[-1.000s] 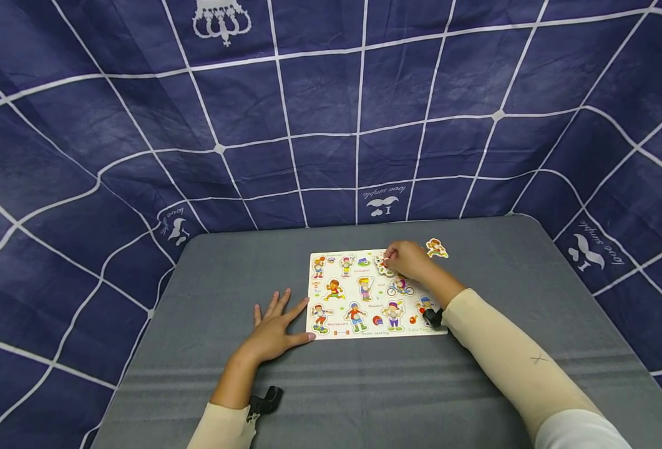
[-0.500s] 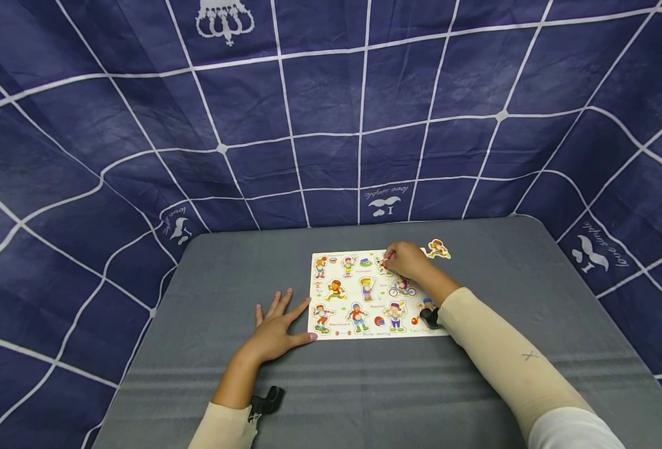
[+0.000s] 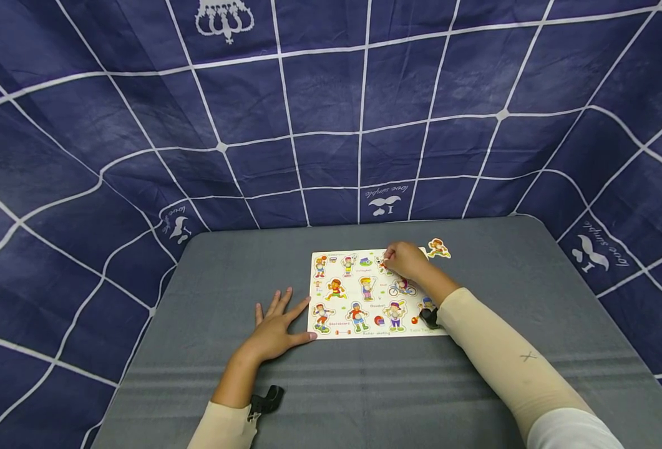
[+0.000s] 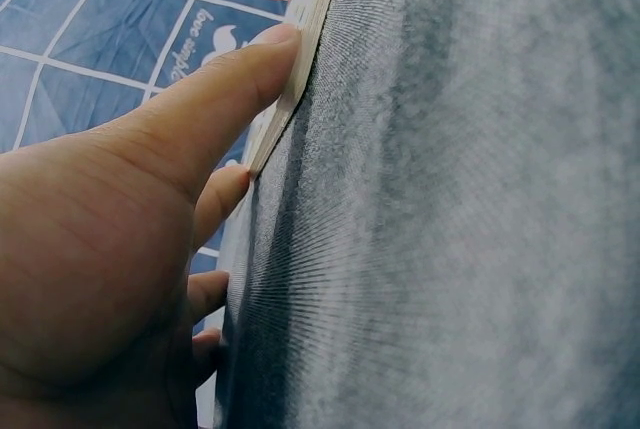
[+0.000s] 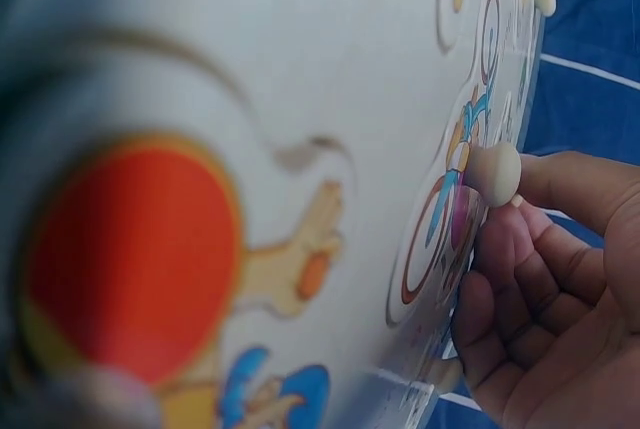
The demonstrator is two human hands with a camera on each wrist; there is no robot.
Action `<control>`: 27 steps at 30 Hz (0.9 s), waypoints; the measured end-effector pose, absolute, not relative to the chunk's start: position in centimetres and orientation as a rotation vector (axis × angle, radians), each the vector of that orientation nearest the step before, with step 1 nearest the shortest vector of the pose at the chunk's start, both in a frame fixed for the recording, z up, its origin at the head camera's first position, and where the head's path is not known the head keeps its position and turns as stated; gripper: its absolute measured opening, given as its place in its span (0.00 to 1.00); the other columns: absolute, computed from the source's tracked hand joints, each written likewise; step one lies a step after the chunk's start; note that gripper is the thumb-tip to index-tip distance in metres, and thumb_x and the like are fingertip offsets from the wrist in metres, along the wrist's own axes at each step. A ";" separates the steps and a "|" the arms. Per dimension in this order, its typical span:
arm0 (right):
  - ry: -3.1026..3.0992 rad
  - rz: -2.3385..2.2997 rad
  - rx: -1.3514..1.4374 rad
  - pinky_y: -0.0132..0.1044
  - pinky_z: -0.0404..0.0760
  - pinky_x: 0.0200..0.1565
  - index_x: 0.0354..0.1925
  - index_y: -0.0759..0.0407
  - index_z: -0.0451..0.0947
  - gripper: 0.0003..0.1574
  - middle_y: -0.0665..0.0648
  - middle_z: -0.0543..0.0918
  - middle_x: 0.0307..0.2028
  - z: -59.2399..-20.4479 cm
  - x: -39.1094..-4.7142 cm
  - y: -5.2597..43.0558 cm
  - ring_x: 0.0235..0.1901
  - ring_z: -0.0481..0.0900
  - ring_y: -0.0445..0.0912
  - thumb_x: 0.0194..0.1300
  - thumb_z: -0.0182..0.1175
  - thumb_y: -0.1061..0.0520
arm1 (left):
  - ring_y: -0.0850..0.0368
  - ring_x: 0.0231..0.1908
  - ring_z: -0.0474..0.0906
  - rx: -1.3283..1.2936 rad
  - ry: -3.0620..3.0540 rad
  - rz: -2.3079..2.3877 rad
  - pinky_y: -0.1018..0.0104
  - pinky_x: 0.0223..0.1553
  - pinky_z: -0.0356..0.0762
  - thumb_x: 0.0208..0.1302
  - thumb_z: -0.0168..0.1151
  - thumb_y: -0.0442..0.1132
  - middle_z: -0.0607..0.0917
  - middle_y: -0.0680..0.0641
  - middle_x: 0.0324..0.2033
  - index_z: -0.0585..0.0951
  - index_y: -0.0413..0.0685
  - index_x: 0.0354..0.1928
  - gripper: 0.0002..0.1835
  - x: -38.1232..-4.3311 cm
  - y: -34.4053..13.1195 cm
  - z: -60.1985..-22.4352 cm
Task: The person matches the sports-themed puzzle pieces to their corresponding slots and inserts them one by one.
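A white wooden knob puzzle board (image 3: 342, 313) with sports figures lies on the grey table. My right hand (image 3: 406, 259) is over its far right part, finger and thumb pinching the puzzle piece with a ball (image 3: 382, 267), which is mostly covered. In the right wrist view, the cyclist piece (image 5: 410, 249) with its round wooden knob (image 5: 495, 174) stands in front of the curled right fingers (image 5: 490, 339). My left hand (image 3: 271, 337) rests spread on the table, thumb and index finger touching the board's left edge. The left wrist view shows the thumb (image 4: 235, 84) against that edge.
A loose running-figure piece (image 3: 438, 249) lies on the table (image 3: 493, 268) just beyond the board's far right corner. Other figure pieces sit across the board. Blue cloth (image 3: 331, 162) with white grid lines hangs around the table's back and sides.
The right hand stays at nearly the same spot, with the ball piece appearing to sit flatter in line with the board. The left hand keeps its place. The view has shifted slightly.
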State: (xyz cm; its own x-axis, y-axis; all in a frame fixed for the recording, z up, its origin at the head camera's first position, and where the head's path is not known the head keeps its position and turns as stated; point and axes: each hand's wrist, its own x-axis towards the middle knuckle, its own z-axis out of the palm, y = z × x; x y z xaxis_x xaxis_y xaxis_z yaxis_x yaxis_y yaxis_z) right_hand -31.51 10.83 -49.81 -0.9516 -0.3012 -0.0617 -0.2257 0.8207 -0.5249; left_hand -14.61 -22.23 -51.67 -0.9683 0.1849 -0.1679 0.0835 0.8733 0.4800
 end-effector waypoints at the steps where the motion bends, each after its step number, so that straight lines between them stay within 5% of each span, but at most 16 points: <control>1: 2.860 -0.795 -0.418 0.33 0.69 0.29 0.31 0.54 0.81 0.05 0.49 0.78 0.22 -49.8 -31.5 10.8 0.24 0.73 0.43 0.64 0.63 0.56 | 0.37 0.81 0.34 0.204 2.835 0.712 0.24 0.71 0.24 0.56 0.68 0.70 0.48 0.43 0.81 0.64 0.72 0.76 0.47 -14.6 -22.2 -51.7; 14: 2.784 -0.929 -0.401 0.32 0.72 0.33 0.40 0.60 0.82 0.08 0.52 0.80 0.29 -49.1 -31.0 11.2 0.25 0.74 0.42 0.63 0.64 0.58 | 0.37 0.81 0.34 0.206 2.837 0.702 0.24 0.71 0.25 0.56 0.67 0.71 0.47 0.43 0.81 0.63 0.72 0.76 0.47 -14.6 -22.3 -51.7; 27: 2.850 -1.082 -0.419 0.40 0.74 0.44 0.45 0.59 0.83 0.10 0.56 0.82 0.36 -48.9 -30.5 12.7 0.37 0.77 0.49 0.68 0.59 0.58 | 0.37 0.81 0.34 0.215 2.841 0.699 0.23 0.71 0.25 0.56 0.68 0.69 0.48 0.42 0.81 0.64 0.71 0.76 0.46 -14.6 -22.2 -51.5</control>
